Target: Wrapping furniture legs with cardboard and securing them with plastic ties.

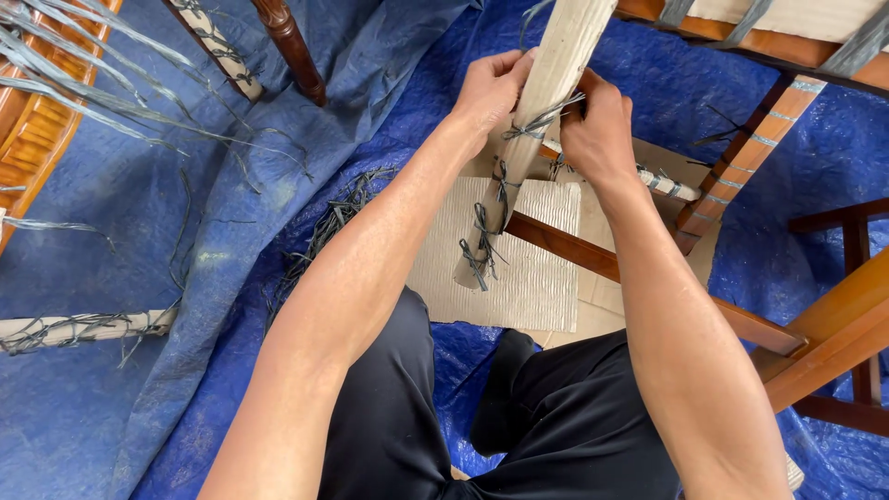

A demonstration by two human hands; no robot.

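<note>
Black trousers (398, 435) nearest; left hand (489, 90), right hand (597, 130) both gripping wrapped leg (542, 111).

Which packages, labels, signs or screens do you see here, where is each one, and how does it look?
No labels, signs or screens are in view; only packing material.
Cardboard sheet: flat on the blue tarp under the hands, rectangular, ribbed, beige.
Paper-wrapped chair leg: held between left hand and right hand, long, beige, tied with grey strips.

Blue tarp (139, 204) underneath; cut strap scraps (324, 231); cardboard sheet (542, 278); wrapped leg (83, 329) lying left.
</note>
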